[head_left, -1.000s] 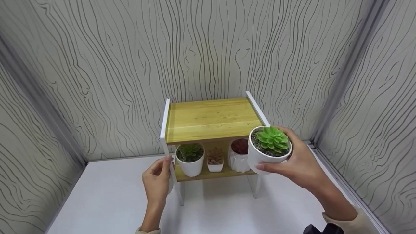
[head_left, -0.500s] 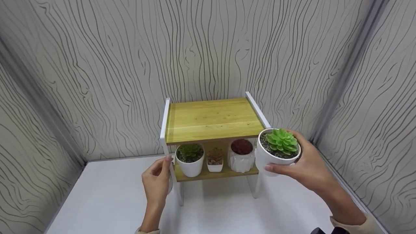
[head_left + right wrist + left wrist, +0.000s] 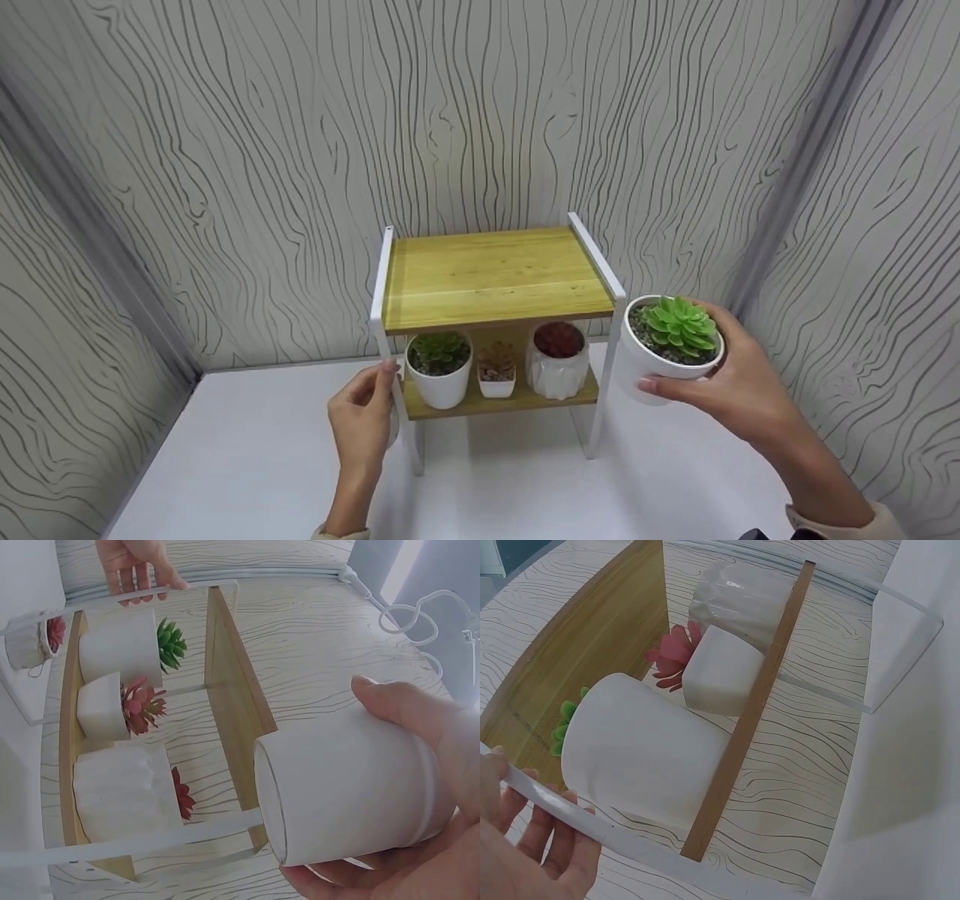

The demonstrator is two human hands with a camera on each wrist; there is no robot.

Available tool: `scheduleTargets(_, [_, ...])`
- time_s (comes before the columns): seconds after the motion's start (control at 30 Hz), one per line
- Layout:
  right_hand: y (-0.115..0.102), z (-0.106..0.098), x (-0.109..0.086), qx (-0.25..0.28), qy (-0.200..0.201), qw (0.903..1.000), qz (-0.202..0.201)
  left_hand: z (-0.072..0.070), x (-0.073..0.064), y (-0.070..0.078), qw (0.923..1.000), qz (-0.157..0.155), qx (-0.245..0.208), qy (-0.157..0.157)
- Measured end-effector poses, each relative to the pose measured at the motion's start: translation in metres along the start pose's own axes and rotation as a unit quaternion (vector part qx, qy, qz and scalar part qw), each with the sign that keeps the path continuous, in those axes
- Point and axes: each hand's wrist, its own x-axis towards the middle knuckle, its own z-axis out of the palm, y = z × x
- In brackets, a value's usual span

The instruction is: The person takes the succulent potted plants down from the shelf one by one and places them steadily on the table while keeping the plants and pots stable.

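within the curled right grip (image 3: 739,382), a potted green succulent (image 3: 673,337)

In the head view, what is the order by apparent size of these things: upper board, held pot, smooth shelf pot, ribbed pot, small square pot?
1. Upper board
2. Held pot, though nearness to the camera may enlarge it
3. Smooth shelf pot and ribbed pot, too alike to rank
4. Small square pot

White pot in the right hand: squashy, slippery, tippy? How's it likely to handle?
The white pot is probably stiff: its wall shows no dent in the grip of the right hand. It may be slippery, as the outside looks smooth. It might tip if pushed high up, since it seems to narrow toward its base.
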Motion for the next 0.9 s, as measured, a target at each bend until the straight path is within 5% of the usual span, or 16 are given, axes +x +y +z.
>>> scheduleTargets(0.9, [0.025,-0.003,0.006,-0.021,0.016,0.9992,0.030,-0.001,0.000,-0.001,0.9999,-0.004,0.012,-0.001])
